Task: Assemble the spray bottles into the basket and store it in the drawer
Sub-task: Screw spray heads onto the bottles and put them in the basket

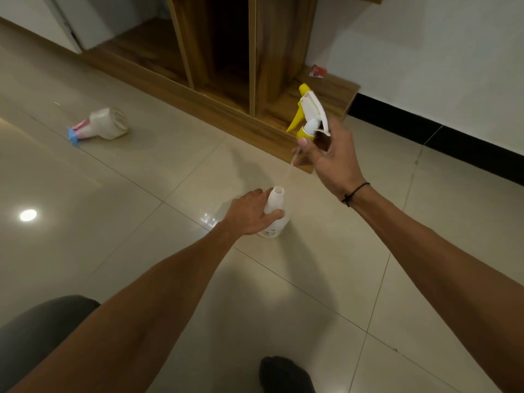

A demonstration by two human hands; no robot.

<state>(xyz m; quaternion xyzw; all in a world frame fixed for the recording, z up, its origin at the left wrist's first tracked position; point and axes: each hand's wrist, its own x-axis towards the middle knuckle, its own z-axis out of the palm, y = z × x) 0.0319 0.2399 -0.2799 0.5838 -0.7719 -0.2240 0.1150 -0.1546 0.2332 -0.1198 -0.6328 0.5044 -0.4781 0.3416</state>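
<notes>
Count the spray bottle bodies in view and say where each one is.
2. One bottle stands upright on the floor, held by the left hand, its neck open. The other bottle lies on its side on the floor at far left. No others show.

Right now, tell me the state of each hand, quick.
Left hand: closed around the white bottle standing on the floor tiles.
Right hand: closed on the yellow-and-white spray head, held above the bottle's open neck.

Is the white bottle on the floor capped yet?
Uncapped. The white bottle's neck is open, steadied by the left hand; the right hand holds the yellow-and-white sprayer head above it, dip tube angled toward the opening.
</notes>
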